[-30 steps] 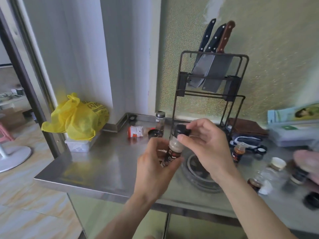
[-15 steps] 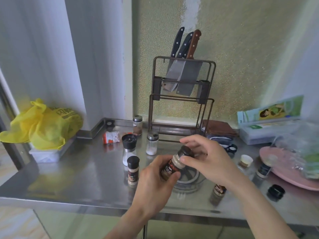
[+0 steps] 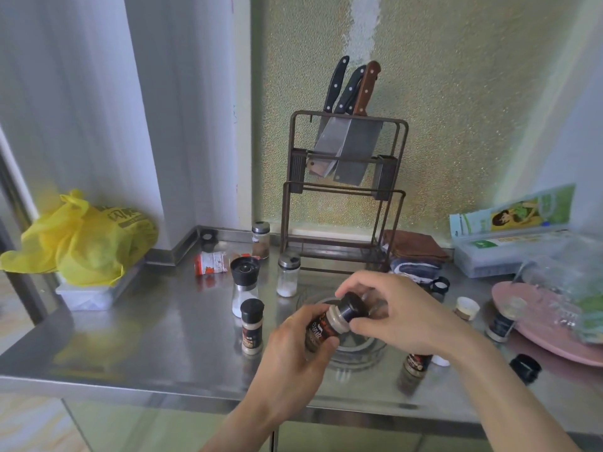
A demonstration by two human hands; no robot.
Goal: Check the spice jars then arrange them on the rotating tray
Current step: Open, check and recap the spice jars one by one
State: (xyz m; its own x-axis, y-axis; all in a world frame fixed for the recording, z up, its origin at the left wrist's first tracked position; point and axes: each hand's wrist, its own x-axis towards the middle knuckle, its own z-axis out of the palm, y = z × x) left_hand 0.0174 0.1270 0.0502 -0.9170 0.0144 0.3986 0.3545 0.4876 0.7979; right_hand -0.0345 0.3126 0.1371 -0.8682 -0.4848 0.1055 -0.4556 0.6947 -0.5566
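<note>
My left hand (image 3: 293, 350) grips the body of a black-capped spice jar (image 3: 326, 326), tilted to the right above the clear rotating tray (image 3: 355, 357). My right hand (image 3: 401, 314) has its fingers around the jar's black cap. Left of the tray stand a small black-capped jar (image 3: 252, 326), a black-topped grinder (image 3: 244, 285) and a silver-lidded shaker (image 3: 288, 274). A silver-lidded jar (image 3: 260, 239) stands further back, and a red-and-white jar (image 3: 211, 262) lies on its side. Right of the tray are a dark-labelled jar (image 3: 413, 370), a white-capped jar (image 3: 467, 308) and another jar (image 3: 502, 321).
A knife rack (image 3: 346, 190) with several knives stands behind the tray. A yellow bag (image 3: 88, 239) sits on a white box at the left. A pink plate (image 3: 548, 334), a loose black cap (image 3: 524, 367), folded cloths (image 3: 416, 252) and boxes (image 3: 509, 246) fill the right side.
The camera view has swung left to right, bringing more jars into sight. Both hands have stayed on the jar, which has dropped lower and tilted further over the tray.
</note>
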